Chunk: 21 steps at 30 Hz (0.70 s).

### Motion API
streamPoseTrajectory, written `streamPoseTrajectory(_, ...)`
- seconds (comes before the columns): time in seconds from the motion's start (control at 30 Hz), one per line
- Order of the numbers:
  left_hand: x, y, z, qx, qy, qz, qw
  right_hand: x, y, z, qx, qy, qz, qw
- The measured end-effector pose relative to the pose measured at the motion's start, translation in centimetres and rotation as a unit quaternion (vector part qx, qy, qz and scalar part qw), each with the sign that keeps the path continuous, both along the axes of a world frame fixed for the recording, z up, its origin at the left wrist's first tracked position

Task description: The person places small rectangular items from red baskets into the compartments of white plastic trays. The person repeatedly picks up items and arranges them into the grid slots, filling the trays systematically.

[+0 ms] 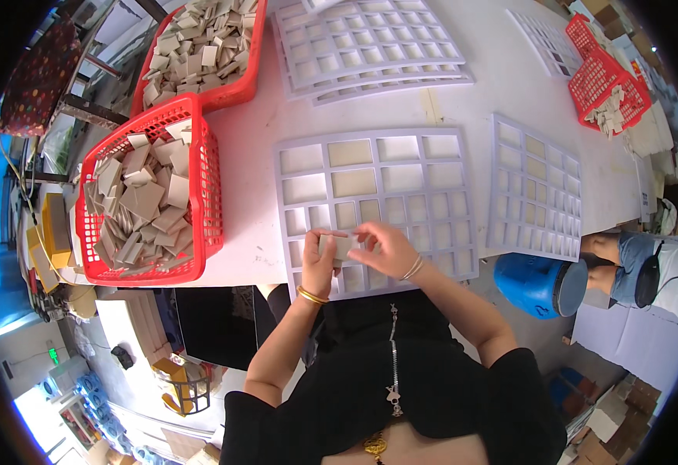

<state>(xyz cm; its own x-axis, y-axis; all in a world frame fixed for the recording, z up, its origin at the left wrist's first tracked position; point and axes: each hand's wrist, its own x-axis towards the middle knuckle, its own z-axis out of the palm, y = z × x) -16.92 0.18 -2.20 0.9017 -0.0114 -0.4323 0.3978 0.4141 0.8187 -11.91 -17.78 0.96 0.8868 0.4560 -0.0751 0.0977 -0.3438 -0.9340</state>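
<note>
Your left hand (320, 260): thumb and fingers pinched on a small beige tile (340, 247), flat, matte and straight-edged. Your right hand (389, 249): fingers curled and partly spread at the tile's right side; cannot tell whether they grip or only touch. The tile sits between both hands, above the lower part of a pale lilac tray (375, 136). That tray has a smooth, plastic-looking frame, thin dividers and rectangular cells of several sizes; a few upper and middle cells hold beige pieces.

Right of it, a second gridded tray (494, 178) lies on the white tabletop (242, 186), some cells likewise filled. To your left, a red perforated basket (197, 186), heaped with loose flat pieces (141, 200) lying at all angles. Beyond the right table edge, a blue barrel (529, 283) stands near another person (626, 267).

Farther off: a second red basket (230, 97) of similar pieces, stacked lilac trays (286, 66), and at far right a smaller red latticed basket (591, 84) beside another tray (548, 46)
</note>
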Motion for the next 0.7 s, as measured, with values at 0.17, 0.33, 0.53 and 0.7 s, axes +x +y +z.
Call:
streamPoseTrajectory(0.17, 0.1, -1.9, -0.4, 0.133, -0.221, 0.048, 0.965, -0.6, 1.3, -0.8, 0.083, 0.109, -0.037, 0.990)
streamPoseTrajectory(0.33, -0.2, 1.8, -1.0, 0.230, -0.137, 0.165, 0.949, 0.8, 0.2, -1.4, 0.002, 0.019, -0.019, 1.000)
streamPoseTrajectory(0.53, -1.8, 6.6, -0.5, 0.255, -0.109, 0.216, 0.936, 1.2, 0.3, -2.2, -0.075, -0.054, 0.113, 0.989)
streamPoseTrajectory(0.7, -3.1, 8.4, -1.4, 0.353, -0.080, 0.183, 0.914, 0.9, 1.4, -3.2, -0.162, -0.214, 0.119, 0.956)
